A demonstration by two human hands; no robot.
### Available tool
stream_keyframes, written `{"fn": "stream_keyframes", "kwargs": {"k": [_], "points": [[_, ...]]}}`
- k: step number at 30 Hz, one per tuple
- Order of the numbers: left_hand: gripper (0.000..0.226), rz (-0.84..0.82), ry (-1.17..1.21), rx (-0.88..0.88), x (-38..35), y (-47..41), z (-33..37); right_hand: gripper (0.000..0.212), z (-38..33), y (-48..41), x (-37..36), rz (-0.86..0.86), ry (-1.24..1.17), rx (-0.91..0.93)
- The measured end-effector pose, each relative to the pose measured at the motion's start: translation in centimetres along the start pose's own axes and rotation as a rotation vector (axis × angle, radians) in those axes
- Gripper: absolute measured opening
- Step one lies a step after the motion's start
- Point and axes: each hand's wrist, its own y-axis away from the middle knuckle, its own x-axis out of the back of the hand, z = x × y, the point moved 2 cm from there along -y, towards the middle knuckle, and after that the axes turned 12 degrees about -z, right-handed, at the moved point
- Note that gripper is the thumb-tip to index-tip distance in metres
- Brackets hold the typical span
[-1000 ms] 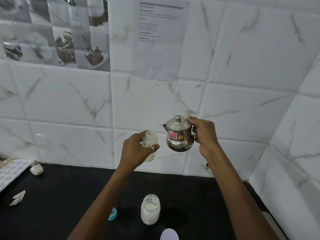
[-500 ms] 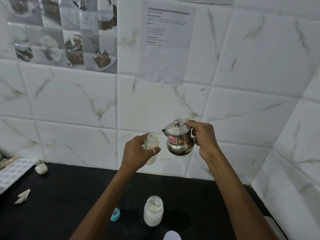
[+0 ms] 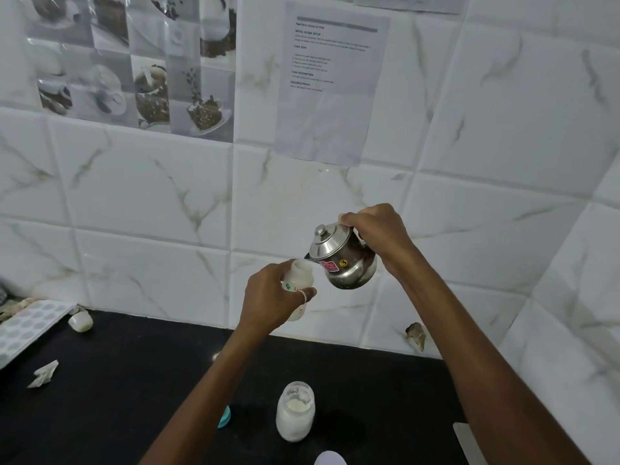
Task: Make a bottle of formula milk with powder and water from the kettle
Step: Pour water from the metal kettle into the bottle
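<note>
My left hand (image 3: 271, 298) grips a small translucent white baby bottle (image 3: 299, 280) with its mouth uncovered, held above the black counter (image 3: 117, 391). My right hand (image 3: 377, 234) holds a small steel kettle (image 3: 342, 260) by its handle, tilted left, with the spout touching the bottle's mouth. The kettle's lid is on, and red and yellow stickers show on its belly. No stream of water can be made out. A glass jar of white powder (image 3: 295, 411) stands open on the counter below my arms.
A teal cap (image 3: 224, 416) lies left of the jar, partly hidden by my left arm. A white lid (image 3: 330, 458) sits at the bottom edge. A white dimpled tray (image 3: 27, 325), a small white cap (image 3: 80, 321) and a crumpled wrapper (image 3: 43, 373) lie at the left. Tiled walls close the back and right.
My right hand has tipped the kettle to the left until its spout meets the bottle's mouth. The bottle has stayed in my left hand, and the view has shifted upward.
</note>
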Motion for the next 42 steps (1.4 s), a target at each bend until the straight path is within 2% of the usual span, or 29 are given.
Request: {"fn": "stream_keyframes", "kwargs": {"k": [3, 8, 12, 25, 32, 42], "points": [[0.066, 0.007, -0.003, -0.001, 0.0, 0.0, 0.0, 0.028, -0.5, -0.4, -0.1, -0.013, 0.062, -0.001], [0.065, 0.016, -0.014, 0.005, 0.2, 0.0, -0.2, 0.033, -0.9, -1.1, -0.1, -0.030, 0.144, -0.010], [0.065, 0.019, -0.033, -0.004, 0.1, 0.0, -0.2, 0.024, -1.1, -1.4, -0.3, -0.037, 0.223, -0.005], [0.057, 0.029, -0.178, -0.051, 0.1, -0.1, 0.7, 0.031, -0.7, -2.0, -0.6, -0.048, 0.376, -0.034], [0.062, 0.006, -0.261, -0.071, -0.1, -0.2, 0.6, 0.040, -0.4, -2.3, -1.1, -0.058, 0.447, -0.034], [0.064, 0.000, -0.295, -0.076, -0.5, -0.1, 0.2, 0.038, -0.6, -2.6, -1.7, -0.084, 0.541, -0.015]]}}
